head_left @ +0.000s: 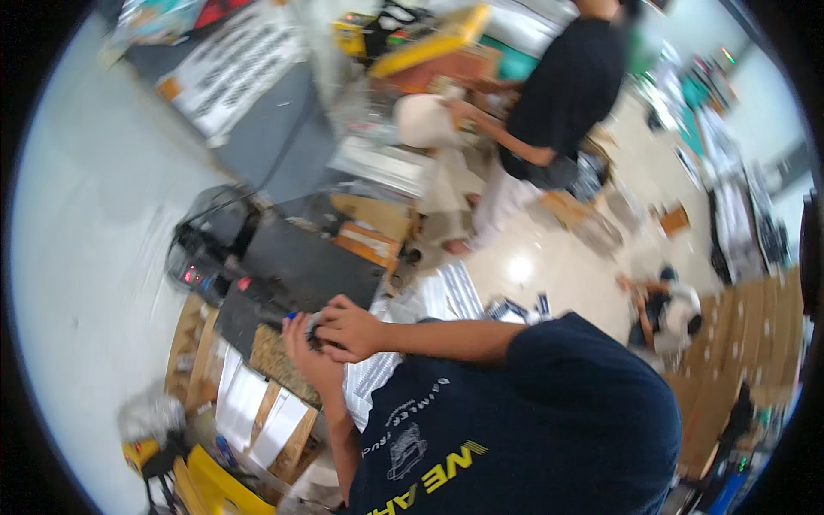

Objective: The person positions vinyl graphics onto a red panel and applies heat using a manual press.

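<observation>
Both of my hands are together over the dark work surface (305, 254), fingers curled round a small dark object (312, 336) with a bit of blue near it, too blurred to name. My left hand (309, 356) grips it from the lower left and my right hand (350, 330) from above and right. Just beyond them sits a black machine (206, 257) with a red display and cables. A speckled tan board (273, 360) lies under my hands, and white printed sheets (240, 386) are at the lower left.
A co-worker in a black shirt (558, 94) stands beyond the bench, hands at some white material; another person (661, 318) is low on the floor at right. Stacked brown cardboard (738, 343) lines the right, a white wall (86, 257) the left. A yellow object (206, 472) is lower left.
</observation>
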`<state>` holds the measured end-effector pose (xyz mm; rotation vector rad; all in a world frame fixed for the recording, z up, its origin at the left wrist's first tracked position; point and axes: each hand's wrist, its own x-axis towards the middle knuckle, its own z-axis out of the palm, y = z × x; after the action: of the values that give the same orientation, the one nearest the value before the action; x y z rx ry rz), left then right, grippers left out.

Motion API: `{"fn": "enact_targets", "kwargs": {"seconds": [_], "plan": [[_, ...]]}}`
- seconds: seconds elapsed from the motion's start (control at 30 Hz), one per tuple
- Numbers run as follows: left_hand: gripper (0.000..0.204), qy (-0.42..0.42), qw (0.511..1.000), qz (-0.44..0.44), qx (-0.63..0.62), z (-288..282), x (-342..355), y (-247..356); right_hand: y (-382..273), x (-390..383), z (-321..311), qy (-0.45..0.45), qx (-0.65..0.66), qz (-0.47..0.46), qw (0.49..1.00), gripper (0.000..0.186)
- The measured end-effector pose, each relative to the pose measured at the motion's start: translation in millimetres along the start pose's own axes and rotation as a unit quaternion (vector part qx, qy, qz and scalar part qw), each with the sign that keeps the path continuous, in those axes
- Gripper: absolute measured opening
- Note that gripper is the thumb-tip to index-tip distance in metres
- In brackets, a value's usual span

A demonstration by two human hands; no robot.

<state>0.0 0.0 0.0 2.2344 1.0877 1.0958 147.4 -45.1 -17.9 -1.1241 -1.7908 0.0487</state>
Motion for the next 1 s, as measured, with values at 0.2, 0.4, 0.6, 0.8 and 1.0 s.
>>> {"fn": "enact_targets", "kwargs": {"seconds": [0.2,0.4,0.6,0.8,1.0], "plan": [[0.036,0.014,0.999,-0.045,-0.026,4,12,13,8,10,-11,-0.065,-0.023,0.009,0.998,0.019],[0.036,0.015,0.999,-0.039,-0.011,-14,18,10,4,21,1,-0.051,-0.009,0.004,0.999,0.018],[0.036,0.011,0.999,-0.038,-0.022,-12,14,11,-1,21,-6,-0.041,-0.001,0.016,0.999,0.015],[0.037,0.017,0.999,-0.044,-0.018,-18,16,11,0,24,0,-0.031,-0.007,0.014,0.999,0.018],[0.042,0.035,0.998,-0.034,-0.028,-19,16,0,3,26,9,-0.038,-0.015,0.008,0.999,0.020]]}}
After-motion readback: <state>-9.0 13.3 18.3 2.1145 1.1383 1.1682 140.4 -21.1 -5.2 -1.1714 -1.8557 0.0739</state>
